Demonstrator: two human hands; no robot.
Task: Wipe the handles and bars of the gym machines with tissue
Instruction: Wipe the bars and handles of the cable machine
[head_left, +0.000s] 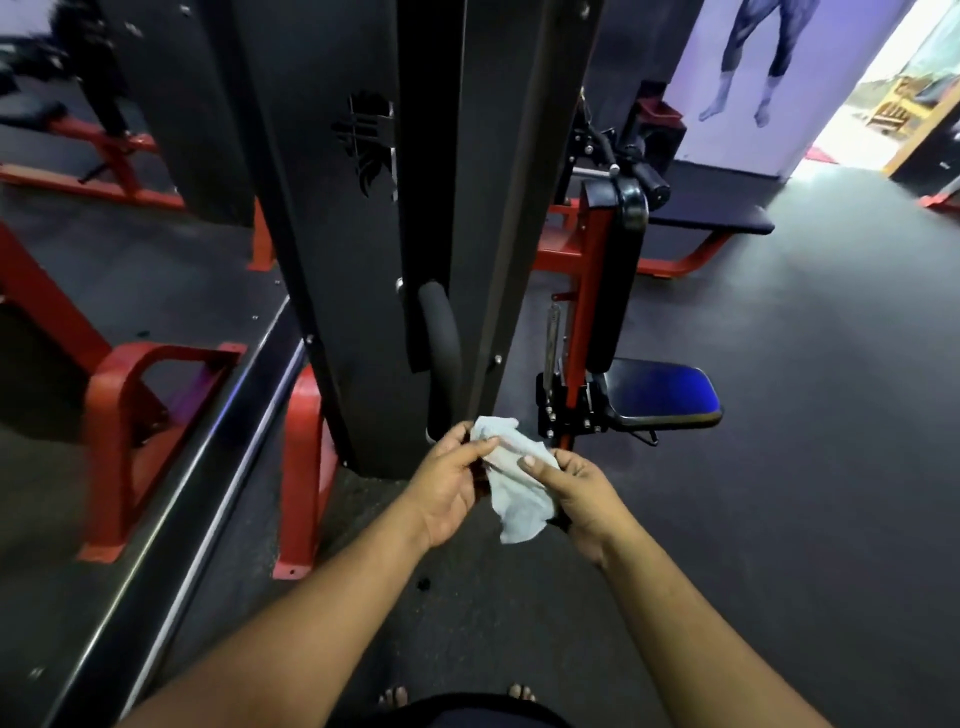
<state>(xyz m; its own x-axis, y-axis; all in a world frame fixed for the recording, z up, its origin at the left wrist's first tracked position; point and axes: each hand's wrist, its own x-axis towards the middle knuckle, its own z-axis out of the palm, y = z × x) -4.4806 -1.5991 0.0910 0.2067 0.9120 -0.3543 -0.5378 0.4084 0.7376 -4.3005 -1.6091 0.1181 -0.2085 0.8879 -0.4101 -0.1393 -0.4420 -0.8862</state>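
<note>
Dark gym flooring below; we pinch the tissue (519, 483) in left hand (447, 488) and right hand (576, 499); the upright padded handle (441, 343) stands just above, nearer the left.

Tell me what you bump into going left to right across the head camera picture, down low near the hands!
Red frame foot → left hand → tissue → right hand → blue-lit seat pad.

A: Where does the tissue (517, 486) sit?
B: Between the hands, left hand (451, 483) and right hand (574, 491), before the machine column (426, 218).
A: And the seat (662, 389)?
B: Right of the column; a mirror (104, 291) stands left.
</note>
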